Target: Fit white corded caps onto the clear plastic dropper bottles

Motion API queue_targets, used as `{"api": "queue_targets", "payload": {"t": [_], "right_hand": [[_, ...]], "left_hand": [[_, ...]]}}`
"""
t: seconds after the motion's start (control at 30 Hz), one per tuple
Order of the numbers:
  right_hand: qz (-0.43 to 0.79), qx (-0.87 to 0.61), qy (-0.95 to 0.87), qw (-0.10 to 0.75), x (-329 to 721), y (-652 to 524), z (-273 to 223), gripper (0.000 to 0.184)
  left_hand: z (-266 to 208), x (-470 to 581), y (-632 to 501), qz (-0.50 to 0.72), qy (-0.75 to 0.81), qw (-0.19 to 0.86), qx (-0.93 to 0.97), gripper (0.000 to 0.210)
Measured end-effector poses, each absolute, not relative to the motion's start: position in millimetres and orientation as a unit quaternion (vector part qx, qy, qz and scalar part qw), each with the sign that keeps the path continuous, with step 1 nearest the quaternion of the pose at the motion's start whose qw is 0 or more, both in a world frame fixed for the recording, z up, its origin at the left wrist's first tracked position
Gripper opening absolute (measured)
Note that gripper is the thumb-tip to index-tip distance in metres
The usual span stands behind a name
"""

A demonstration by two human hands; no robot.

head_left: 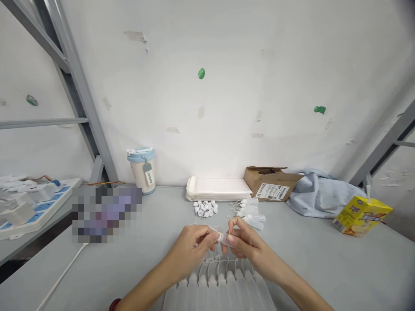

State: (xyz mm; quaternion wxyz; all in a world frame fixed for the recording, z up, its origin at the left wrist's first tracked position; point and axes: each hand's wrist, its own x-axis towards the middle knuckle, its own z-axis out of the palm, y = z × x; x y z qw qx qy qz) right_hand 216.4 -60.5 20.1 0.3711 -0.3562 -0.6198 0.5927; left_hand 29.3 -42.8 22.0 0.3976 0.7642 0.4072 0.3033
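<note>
Between my hands is a small translucent plastic bottle (226, 239), held nearly level. My left hand (191, 247) pinches its white cap end with thumb and fingers. The thumb and fingers of my right hand (251, 246) are closed round the bottle's body. Just below, a row of translucent bottles (223, 289) with thin curved white strips at their tops lies side by side near me. Beyond my hands is a pile of small white caps (205, 208). Several more small bottles (250, 211) lie loose right of the caps.
White padded envelopes (217, 188) and an open cardboard box (272, 183) sit against the wall. Right are a grey-blue cloth (319, 194) and a yellow drink carton (361, 216). Left are a lidded cup (142, 170), a blurred-out item (106, 216), a cable (61, 276) and a power strip (42, 211).
</note>
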Motion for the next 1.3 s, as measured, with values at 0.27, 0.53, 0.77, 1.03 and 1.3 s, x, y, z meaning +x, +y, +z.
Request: {"api": "queue_targets", "payload": {"t": [0.27, 0.53, 0.77, 1.03, 1.3], "right_hand": [[0.633, -0.368, -0.591, 0.339, 218.8, -57.5, 25.2, 0.030], [0.522, -0.416, -0.663, 0.338, 214.5, -60.8, 21.1, 0.031], [0.481, -0.449, -0.645, 0.389, 213.5, -53.3, 6.9, 0.033], [0.561, -0.420, -0.591, 0.401, 211.5, -48.0, 6.1, 0.039], [0.429, -0.429, -0.691, 0.394, 217.1, -53.3, 10.5, 0.033]], "left_hand": [[17.8, 26.9, -44.5, 0.325, 0.328, 0.268, 0.846, 0.025], [18.6, 31.5, -39.2, 0.298, 0.411, 0.417, 0.754, 0.039], [10.5, 33.3, -39.7, 0.349, 0.381, 0.329, 0.790, 0.024], [10.2, 35.6, -39.4, 0.333, 0.390, 0.300, 0.804, 0.033], [14.4, 36.0, -41.5, 0.317, 0.392, 0.377, 0.777, 0.042]]}}
